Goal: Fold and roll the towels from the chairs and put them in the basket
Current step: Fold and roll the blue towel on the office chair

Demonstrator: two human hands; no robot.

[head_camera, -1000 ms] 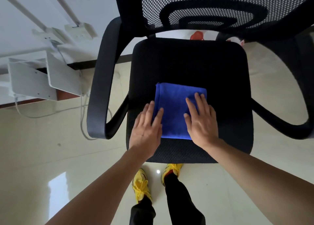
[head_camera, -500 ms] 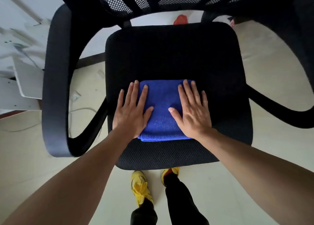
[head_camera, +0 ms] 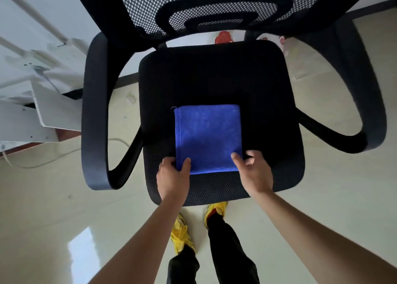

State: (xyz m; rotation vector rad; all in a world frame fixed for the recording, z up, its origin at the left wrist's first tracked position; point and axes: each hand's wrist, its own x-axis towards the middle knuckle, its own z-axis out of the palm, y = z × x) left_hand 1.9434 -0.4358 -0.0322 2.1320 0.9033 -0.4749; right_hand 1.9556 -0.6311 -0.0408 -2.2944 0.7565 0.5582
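A blue towel (head_camera: 208, 136), folded into a flat square, lies on the black mesh seat of an office chair (head_camera: 214, 79). My left hand (head_camera: 173, 176) pinches the towel's near left corner, thumb on top and fingers tucked under the edge. My right hand (head_camera: 253, 172) grips the near right corner in the same way, thumb on the cloth and fingers curled beside it. No basket is in view.
The chair's two curved black armrests (head_camera: 94, 116) flank the seat and its mesh backrest (head_camera: 214, 4) rises beyond. White metal brackets (head_camera: 43, 103) and a cable lie on the glossy floor to the left. My yellow shoes (head_camera: 182, 234) stand just below the seat's front edge.
Both hands lay flat and spread on the towel before. They have slid back to its near edge and now pinch the two near corners. The head camera has also shifted.
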